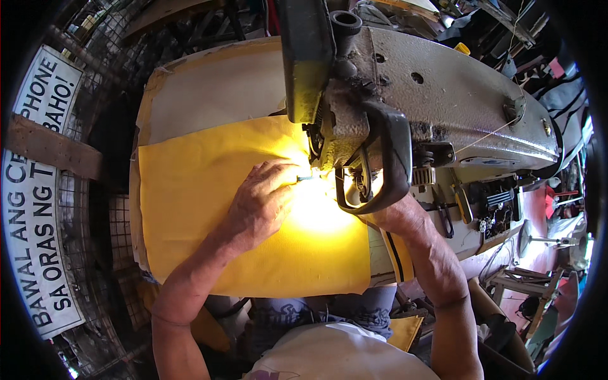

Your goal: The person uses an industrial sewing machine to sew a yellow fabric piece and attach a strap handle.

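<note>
A large yellow sheet of material (196, 209) lies flat under the head of a sewing machine (437, 69). My left hand (266, 196) rests on it with curled fingers, just left of the brightly lit needle area. A small dark, thin piece (306, 178) sticks out at the fingertips; its kind is too small to make out. My right hand (396, 212) reaches in from the right, beneath the machine's black loop-shaped part (400, 152). That part and the glare hide its fingers. Beside the right wrist lies a yellow strip with a dark stripe (398, 256).
A black lamp-like bar (308, 63) hangs down left of the machine head. Right of it, a yellow-and-black cutter (462, 201) and dark scissors (444, 218) lie on the table. A wire grid with white signs (47, 253) stands at left. Clutter and a fan (525, 239) fill the far right.
</note>
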The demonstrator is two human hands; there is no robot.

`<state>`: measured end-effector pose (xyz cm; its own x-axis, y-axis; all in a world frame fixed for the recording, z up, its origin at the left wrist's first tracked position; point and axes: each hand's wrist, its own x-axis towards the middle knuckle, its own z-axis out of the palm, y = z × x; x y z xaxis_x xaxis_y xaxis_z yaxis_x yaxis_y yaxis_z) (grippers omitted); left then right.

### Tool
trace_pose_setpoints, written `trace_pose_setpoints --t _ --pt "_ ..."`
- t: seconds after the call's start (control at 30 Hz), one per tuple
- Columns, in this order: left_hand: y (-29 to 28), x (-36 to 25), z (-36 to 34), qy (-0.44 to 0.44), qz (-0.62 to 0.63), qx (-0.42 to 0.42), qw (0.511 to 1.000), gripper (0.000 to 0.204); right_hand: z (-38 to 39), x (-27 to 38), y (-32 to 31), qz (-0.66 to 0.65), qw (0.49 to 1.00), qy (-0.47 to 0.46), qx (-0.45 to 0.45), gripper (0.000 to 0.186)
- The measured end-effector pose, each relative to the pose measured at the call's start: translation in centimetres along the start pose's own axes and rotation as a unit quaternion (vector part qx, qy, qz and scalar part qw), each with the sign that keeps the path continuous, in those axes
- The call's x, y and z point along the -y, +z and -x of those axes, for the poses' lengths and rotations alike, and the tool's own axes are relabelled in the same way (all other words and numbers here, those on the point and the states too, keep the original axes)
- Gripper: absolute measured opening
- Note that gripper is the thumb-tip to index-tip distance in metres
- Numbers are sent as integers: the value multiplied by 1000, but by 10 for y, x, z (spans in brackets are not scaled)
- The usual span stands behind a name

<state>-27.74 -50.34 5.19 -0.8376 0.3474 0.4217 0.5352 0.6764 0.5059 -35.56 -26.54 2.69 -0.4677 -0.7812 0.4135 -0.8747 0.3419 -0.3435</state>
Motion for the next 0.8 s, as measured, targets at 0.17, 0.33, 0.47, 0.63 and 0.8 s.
trace_pose_setpoints --t 0.17,0.33,0.47,0.63,0.8 --pt "3 -3 0 7 -34 4 999 26 0 1 -3 6 1000 6 -2 14" --pt "7 -6 3 49 -125 -29 990 28 -1 1 -1 9 1000 -9 -12 15" --pt "8 -7 5 79 -236 25 968 30 -1 0 2 -5 1000 -8 10 17" --pt "9 -5 5 105 -276 30 955 31 0 0 4 -22 1000 -7 -9 17" --pt "8 -3 7 100 -173 51 979 33 0 -1 6 36 999 -23 33 20"
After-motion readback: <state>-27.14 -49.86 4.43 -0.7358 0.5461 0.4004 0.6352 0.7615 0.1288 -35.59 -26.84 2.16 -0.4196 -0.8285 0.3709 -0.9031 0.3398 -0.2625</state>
